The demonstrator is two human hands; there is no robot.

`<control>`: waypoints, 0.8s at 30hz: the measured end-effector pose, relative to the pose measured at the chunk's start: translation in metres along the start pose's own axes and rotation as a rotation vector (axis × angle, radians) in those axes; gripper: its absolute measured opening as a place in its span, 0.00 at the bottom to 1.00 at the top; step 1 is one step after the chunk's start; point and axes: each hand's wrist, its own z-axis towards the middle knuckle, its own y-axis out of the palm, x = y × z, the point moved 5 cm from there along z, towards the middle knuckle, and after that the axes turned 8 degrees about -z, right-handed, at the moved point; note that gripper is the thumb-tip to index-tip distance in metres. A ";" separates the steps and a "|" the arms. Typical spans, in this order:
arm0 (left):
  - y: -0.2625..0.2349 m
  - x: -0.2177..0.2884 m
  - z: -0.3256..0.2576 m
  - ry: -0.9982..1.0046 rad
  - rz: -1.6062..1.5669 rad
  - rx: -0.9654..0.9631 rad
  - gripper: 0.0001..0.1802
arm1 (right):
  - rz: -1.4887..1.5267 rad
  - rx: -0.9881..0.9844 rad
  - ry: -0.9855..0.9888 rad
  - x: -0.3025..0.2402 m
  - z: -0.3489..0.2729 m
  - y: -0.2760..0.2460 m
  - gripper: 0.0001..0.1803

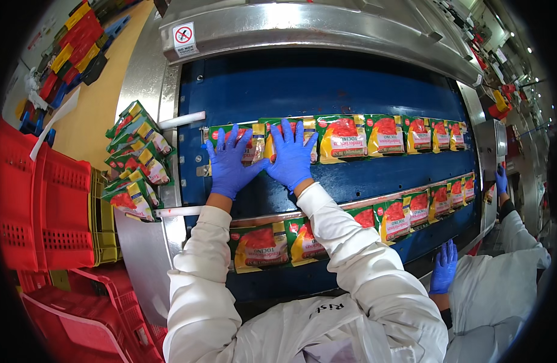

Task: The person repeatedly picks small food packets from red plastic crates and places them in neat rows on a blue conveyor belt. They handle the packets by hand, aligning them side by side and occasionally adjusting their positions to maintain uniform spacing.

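Note:
My left hand (233, 166), in a blue glove, lies with fingers spread over the leftmost pouch of the far row. Just right of it, my right hand (289, 158), gloved alike, rests flat on the second pouch, its fingers apart. The thumbs meet or nearly meet. Both hands partly cover the pouches beneath them. Further green, red and yellow food pouches (342, 140) continue the row rightward on the blue machine bed (333, 176). A second row of pouches (261, 247) runs along a nearer bar, partly hidden by my right forearm.
More pouches (136, 163) are heaped on the metal ledge at left, beside two white rods (183, 119). A steel hood (314, 27) spans the far side. Red crates (60, 199) stand at left. At right is a co-worker's gloved hand (445, 266).

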 end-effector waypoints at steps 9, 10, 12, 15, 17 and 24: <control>0.002 0.002 0.004 0.005 0.027 0.079 0.45 | 0.013 0.014 -0.167 0.015 0.004 -0.004 0.48; 0.002 0.004 0.005 0.010 0.028 0.094 0.45 | 0.016 0.004 -0.184 0.017 0.005 -0.005 0.47; 0.003 0.004 0.005 0.013 0.033 0.113 0.44 | 0.024 -0.019 -0.221 0.016 0.007 -0.008 0.45; 0.005 0.000 0.002 0.011 0.033 0.149 0.43 | 0.044 -0.149 -0.218 0.015 0.011 -0.011 0.44; 0.006 0.000 0.000 0.011 0.021 0.201 0.41 | 0.071 -0.041 -0.223 0.005 0.016 -0.018 0.42; 0.012 0.009 -0.003 -0.162 0.105 0.104 0.44 | 0.100 0.067 -0.313 -0.012 0.009 0.010 0.35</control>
